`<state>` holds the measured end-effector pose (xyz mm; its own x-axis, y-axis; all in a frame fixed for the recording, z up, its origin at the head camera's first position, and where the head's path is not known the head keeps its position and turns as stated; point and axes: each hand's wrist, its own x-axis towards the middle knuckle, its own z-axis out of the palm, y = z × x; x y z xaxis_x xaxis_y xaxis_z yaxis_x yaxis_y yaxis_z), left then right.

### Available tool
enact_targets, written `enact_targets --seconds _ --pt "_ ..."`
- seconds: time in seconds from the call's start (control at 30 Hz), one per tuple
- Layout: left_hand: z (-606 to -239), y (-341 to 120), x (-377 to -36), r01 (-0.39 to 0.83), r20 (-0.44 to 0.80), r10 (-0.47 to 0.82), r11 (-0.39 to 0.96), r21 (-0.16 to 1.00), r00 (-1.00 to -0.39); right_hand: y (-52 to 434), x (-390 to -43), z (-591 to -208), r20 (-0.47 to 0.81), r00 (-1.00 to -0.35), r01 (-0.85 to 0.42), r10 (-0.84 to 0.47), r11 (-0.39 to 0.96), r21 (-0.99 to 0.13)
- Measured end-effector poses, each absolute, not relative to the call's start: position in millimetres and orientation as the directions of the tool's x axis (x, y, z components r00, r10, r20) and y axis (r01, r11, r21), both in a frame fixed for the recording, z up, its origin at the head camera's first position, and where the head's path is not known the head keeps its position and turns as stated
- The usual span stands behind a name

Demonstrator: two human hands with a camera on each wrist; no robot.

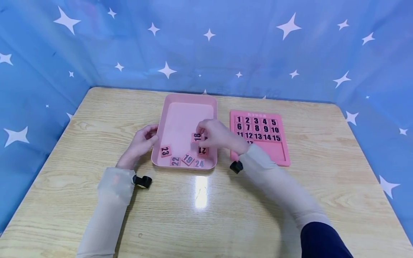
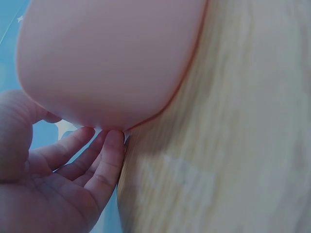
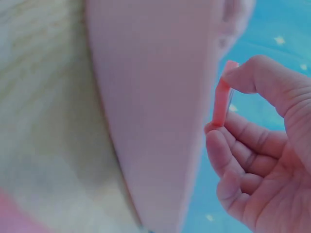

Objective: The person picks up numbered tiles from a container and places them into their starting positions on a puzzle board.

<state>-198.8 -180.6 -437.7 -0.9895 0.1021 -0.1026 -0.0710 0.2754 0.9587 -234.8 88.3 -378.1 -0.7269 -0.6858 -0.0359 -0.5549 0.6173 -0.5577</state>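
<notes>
A pink tray (image 1: pixel 185 107) lies at the middle of the table. On its left side, my left hand (image 1: pixel 139 143) holds the rim, with the fingertips against the outer wall (image 2: pixel 112 63) in the left wrist view. Above the tray's right half, my right hand (image 1: pixel 221 135) pinches a pink number tile (image 1: pixel 196 137) marked 18. The right wrist view shows this tile (image 3: pixel 222 99) edge-on between thumb and fingers. Loose in the tray lie tiles 23 (image 1: pixel 166 151), 22 (image 1: pixel 175 161), 19 (image 1: pixel 188 159), 24 (image 1: pixel 199 163) and 21 (image 1: pixel 202 151). Another tile is partly hidden by the right hand.
Right of the tray lies a pink number puzzle board (image 1: pixel 274 152) with rows of tiles from 1 to 15 and a 17 below. My right wrist covers its lower left corner. A blue star-patterned curtain (image 1: pixel 226 53) stands behind the wooden table (image 1: pixel 174 215).
</notes>
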Motion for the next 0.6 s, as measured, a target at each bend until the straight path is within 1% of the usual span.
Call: enact_targets --seconds 0.13,0.23,0.5,0.6 --pt "-437.0 -180.4 -198.2 -0.071 -0.102 0.098 0.278 0.958 -0.99 116.2 -229.9 -362.6 -0.03 -0.745 -0.533 -0.667 0.622 -0.574" --pt "-437.1 -180.9 -198.0 -0.064 -0.094 0.097 0.281 0.958 -0.991 142.5 -225.8 -358.4 -0.013 -0.761 -0.525 -0.649 0.627 -0.575" --pt "-435.8 -179.6 -197.2 -0.071 -0.102 0.096 0.279 0.958 -0.99 216.7 -211.4 -370.8 0.038 -0.825 -0.486 -0.564 0.674 -0.556" --pt "-435.7 -179.5 -196.9 -0.072 -0.103 0.099 0.278 0.958 -0.99 237.6 -204.3 -377.4 0.036 -0.85 -0.457 -0.526 0.7 -0.55"
